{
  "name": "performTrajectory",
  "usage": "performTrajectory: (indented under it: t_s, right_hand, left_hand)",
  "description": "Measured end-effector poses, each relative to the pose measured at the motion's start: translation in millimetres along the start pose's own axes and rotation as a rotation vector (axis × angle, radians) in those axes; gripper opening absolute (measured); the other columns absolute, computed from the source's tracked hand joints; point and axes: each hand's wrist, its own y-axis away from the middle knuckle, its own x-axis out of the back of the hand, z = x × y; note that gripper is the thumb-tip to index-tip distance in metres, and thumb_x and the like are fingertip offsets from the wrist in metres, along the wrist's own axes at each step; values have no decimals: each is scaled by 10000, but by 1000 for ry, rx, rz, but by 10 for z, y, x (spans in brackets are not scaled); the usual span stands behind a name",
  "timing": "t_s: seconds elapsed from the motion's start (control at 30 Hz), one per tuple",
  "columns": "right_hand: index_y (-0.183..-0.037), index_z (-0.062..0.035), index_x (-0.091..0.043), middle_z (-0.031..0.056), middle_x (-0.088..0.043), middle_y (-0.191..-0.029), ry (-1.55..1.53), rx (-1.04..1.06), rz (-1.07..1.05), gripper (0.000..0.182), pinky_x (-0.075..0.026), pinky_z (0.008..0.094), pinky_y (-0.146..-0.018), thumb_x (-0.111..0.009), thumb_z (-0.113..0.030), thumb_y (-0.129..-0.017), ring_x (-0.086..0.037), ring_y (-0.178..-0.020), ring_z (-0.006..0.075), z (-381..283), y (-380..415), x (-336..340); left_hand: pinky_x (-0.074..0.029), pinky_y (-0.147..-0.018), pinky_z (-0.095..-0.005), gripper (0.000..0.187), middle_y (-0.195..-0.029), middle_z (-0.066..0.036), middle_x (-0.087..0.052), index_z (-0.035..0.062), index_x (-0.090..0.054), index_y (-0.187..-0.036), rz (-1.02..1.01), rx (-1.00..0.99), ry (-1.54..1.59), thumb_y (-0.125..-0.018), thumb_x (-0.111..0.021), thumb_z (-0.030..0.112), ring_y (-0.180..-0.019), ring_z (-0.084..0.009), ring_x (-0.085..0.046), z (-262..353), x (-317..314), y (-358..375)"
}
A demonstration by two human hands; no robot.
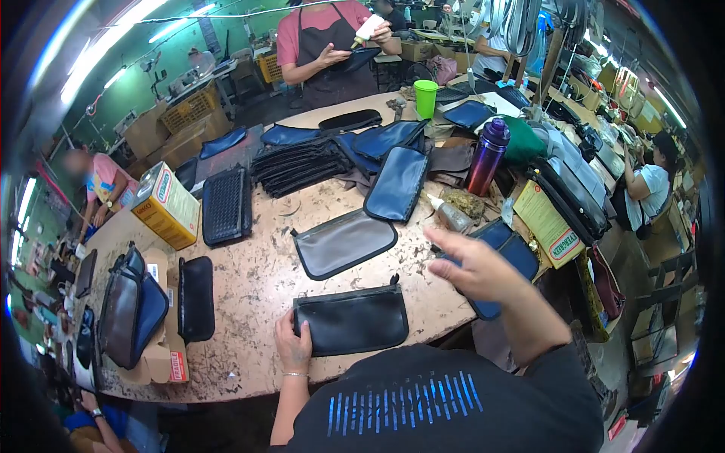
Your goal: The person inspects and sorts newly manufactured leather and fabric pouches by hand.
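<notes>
A black zippered pouch (pixel 351 321) lies flat at the table's near edge. My left hand (pixel 292 340) holds its left end, thumb on top and the other fingers along the edge. My right hand (pixel 476 264) is raised to the right of the pouches, fingers apart and holding nothing. Just beyond the black pouch is a grey-brown pouch (pixel 343 245) with black edging. Farther back, a blue pouch (pixel 396 183) leans over other pieces. Beyond my right hand lies a small bottle (pixel 451 216) with a pale nozzle.
A yellow tin (pixel 168 208) and a cardboard box (pixel 157 359) with pouches stand left. Stacked black pieces (pixel 298 164), a purple bottle (pixel 489 155) and a green cup (pixel 425 100) are farther back. Across the table, a person in an apron (pixel 332 38) holds a white bottle.
</notes>
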Motion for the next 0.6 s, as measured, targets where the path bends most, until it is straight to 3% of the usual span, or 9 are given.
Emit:
performTrajectory:
  t_s: [0.07, 0.1, 0.17, 0.4, 0.6]
  right_hand:
    - [-1205, 91, -352, 257, -337, -1264, 528, 171, 11, 653, -254, 378, -996, -382, -460, -857, -287, -1220, 339, -257, -28, 312]
    - [-1205, 91, -352, 257, -337, -1264, 530, 171, 12, 653, -254, 378, -996, -382, -460, -857, -287, -1220, 339, -392, -34, 411]
    - [-1218, 105, -320, 254, -265, -1308, 916, 201, 30, 693, -232, 421, -1000, -355, -482, -850, -213, -1255, 338, -618, -67, 516]
    - [-1210, 108, -327, 269, -259, -1304, 876, 220, 55, 675, -232, 443, -993, -360, -464, -853, -190, -1260, 353, -564, -62, 456]
    - [-1202, 108, -336, 278, -310, -1270, 680, 211, 71, 676, -239, 385, -1000, -388, -464, -846, -251, -1234, 354, -227, -34, 299]
  left_hand:
    - [-416, -715, -320, 342, -894, -146, -533, -35, -509, -1035, 59, -86, -43, -717, -572, 75, -755, -245, -493, -32, -21, 0]
    - [-416, -715, -320, 342, -894, -146, -533, -35, -509, -1035, 60, -87, -42, -717, -572, 75, -755, -245, -493, -30, -18, 2]
    - [-398, -799, -360, 337, -940, -166, -521, -26, -501, -1034, 2, -9, -5, -720, -564, 78, -888, -304, -495, -18, -2, 1]
    - [-403, -756, -343, 337, -903, -152, -519, -19, -508, -1038, 12, 8, 41, -719, -566, 73, -820, -279, -493, 57, 22, -9]
    - [-404, -738, -339, 336, -884, -143, -514, -19, -510, -1035, 20, -17, 18, -716, -565, 71, -790, -269, -488, 73, 31, -18]
